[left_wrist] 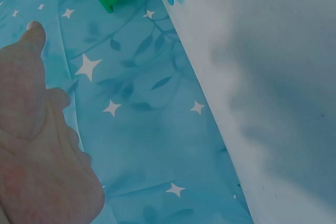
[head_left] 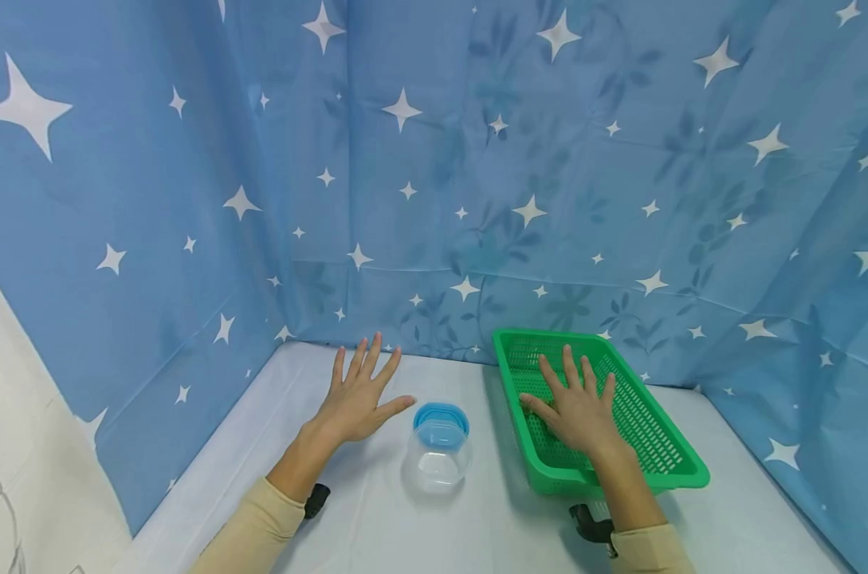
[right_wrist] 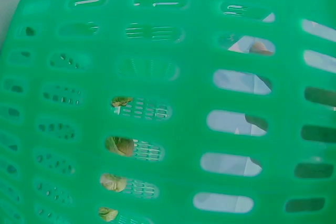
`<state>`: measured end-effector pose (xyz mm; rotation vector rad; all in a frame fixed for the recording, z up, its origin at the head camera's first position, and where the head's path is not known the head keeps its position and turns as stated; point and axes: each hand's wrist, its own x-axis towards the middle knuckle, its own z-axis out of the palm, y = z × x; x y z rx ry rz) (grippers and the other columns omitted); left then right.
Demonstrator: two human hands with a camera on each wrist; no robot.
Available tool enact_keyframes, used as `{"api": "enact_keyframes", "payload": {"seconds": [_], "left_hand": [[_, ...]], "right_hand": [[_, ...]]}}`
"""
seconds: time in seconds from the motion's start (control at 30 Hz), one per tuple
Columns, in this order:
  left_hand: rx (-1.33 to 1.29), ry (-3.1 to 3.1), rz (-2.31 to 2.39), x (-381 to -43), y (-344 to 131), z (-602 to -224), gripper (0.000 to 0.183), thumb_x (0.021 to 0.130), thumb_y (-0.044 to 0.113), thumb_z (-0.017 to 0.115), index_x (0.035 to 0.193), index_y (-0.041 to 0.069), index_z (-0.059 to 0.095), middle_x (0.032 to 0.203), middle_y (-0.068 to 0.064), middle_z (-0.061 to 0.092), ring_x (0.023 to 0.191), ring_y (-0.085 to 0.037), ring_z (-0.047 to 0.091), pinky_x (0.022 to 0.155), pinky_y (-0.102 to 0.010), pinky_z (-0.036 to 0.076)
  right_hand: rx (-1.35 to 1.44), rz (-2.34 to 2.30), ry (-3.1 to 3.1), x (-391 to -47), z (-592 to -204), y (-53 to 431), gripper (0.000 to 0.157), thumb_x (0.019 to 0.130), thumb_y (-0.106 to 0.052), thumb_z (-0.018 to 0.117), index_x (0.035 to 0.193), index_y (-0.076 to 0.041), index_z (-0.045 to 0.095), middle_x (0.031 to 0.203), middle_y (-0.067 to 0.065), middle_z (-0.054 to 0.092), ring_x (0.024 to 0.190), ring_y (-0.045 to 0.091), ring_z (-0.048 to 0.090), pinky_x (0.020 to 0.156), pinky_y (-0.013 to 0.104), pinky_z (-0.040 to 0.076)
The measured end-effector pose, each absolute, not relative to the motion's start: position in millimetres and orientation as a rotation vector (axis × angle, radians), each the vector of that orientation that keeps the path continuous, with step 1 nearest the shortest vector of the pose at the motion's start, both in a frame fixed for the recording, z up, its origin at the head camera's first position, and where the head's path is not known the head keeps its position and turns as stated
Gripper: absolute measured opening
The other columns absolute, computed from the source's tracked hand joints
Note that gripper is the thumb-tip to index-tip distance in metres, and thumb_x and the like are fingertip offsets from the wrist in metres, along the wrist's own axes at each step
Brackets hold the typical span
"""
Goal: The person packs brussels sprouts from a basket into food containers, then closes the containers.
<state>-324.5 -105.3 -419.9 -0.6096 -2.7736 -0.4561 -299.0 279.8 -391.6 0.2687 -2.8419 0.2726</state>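
My left hand (head_left: 355, 405) is held over the white table with its fingers spread, and nothing is in it. In the left wrist view the same hand (left_wrist: 39, 135) shows at the left side. Just right of it stands a clear plastic jar (head_left: 437, 470) with a blue lid (head_left: 441, 416). The right hand (head_left: 583, 414), fingers spread as well, is over a green slotted basket (head_left: 681, 474) and holds nothing. Through the basket's slots, the right wrist view shows small yellowish-brown, crumpled-looking pieces (right_wrist: 119, 145) inside; their kind is unclear. The hand largely hides them from above.
A blue curtain (head_left: 434, 199) with white stars hangs behind the table and along both sides. The white tabletop (head_left: 376, 510) extends around the jar. Dark wrist mounts (head_left: 591, 526) sit under the forearms.
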Motion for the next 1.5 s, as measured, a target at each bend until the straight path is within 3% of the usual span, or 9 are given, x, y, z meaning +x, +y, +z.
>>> {"api": "enact_keyframes", "payload": {"seconds": [0.3,0.63,0.77,0.93,1.07,1.13,1.27,1.5], "left_hand": [[-0.649,-2.774,-0.513,-324,-103,-421,0.090,0.100,0.076,0.041,0.168,0.026,0.013,0.176,-0.009,-0.010,0.162,-0.033,-0.011,0.125,-0.066,-0.015],[-0.691,-2.705,-0.555,-321,-99,-414,0.084,0.102,0.072,0.042,0.168,0.027,0.016,0.176,-0.006,-0.005,0.163,-0.029,-0.003,0.127,-0.063,-0.012],[-0.778,-2.660,-0.765,-319,-100,-413,0.076,0.106,0.061,0.047,0.167,0.023,0.023,0.176,-0.009,0.006,0.163,-0.033,0.010,0.128,-0.064,-0.003],[-0.830,-2.662,-1.111,-316,-107,-418,0.063,0.110,0.047,0.048,0.165,0.020,0.032,0.158,-0.011,0.044,0.147,-0.031,0.043,0.123,-0.061,0.022],[-0.865,-2.682,-1.396,-317,-111,-429,0.052,0.111,0.038,0.052,0.159,0.023,0.041,0.132,-0.009,0.060,0.121,-0.028,0.061,0.102,-0.051,0.049],[-0.905,-2.720,-1.516,-318,-111,-436,0.047,0.110,0.036,0.053,0.155,0.027,0.044,0.127,-0.009,0.061,0.113,-0.029,0.064,0.090,-0.048,0.056],[-1.020,-2.814,-1.650,-319,-108,-448,0.042,0.110,0.036,0.054,0.150,0.028,0.047,0.122,-0.014,0.063,0.105,-0.032,0.068,0.079,-0.045,0.058],[-1.107,-2.817,-1.765,-316,-105,-450,0.037,0.109,0.026,0.057,0.144,0.015,0.052,0.112,-0.021,0.067,0.094,-0.030,0.068,0.075,-0.043,0.057]], "right_hand": [[0.299,0.330,-2.781,-298,-393,280,0.083,0.102,-0.062,0.054,0.167,-0.017,0.026,0.174,0.022,0.003,0.157,0.052,0.009,0.119,0.080,-0.003],[0.331,0.380,-2.748,-293,-382,281,0.082,0.103,-0.059,0.056,0.167,-0.018,0.026,0.174,0.023,0.005,0.156,0.052,0.011,0.119,0.079,-0.001],[0.384,0.440,-2.722,-289,-372,282,0.081,0.103,-0.057,0.057,0.167,-0.017,0.025,0.172,0.026,0.010,0.153,0.057,0.016,0.118,0.080,0.008],[0.472,0.560,-2.708,-279,-353,282,0.079,0.105,-0.054,0.057,0.167,-0.019,0.024,0.172,0.024,0.017,0.150,0.058,0.027,0.110,0.080,0.029],[0.515,0.595,-2.731,-269,-333,280,0.076,0.105,-0.055,0.055,0.167,-0.020,0.026,0.171,0.021,0.023,0.150,0.054,0.031,0.107,0.078,0.036],[0.538,0.598,-2.732,-267,-322,279,0.074,0.106,-0.054,0.054,0.166,-0.019,0.029,0.171,0.019,0.025,0.151,0.052,0.031,0.108,0.077,0.037],[0.573,0.605,-2.724,-267,-303,277,0.072,0.105,-0.054,0.056,0.164,-0.019,0.034,0.171,0.017,0.026,0.152,0.050,0.030,0.109,0.076,0.036],[0.636,0.752,-2.635,-297,-291,281,0.062,0.105,-0.042,0.063,0.156,-0.012,0.047,0.157,0.016,0.048,0.133,0.041,0.056,0.103,0.063,0.051]]}}
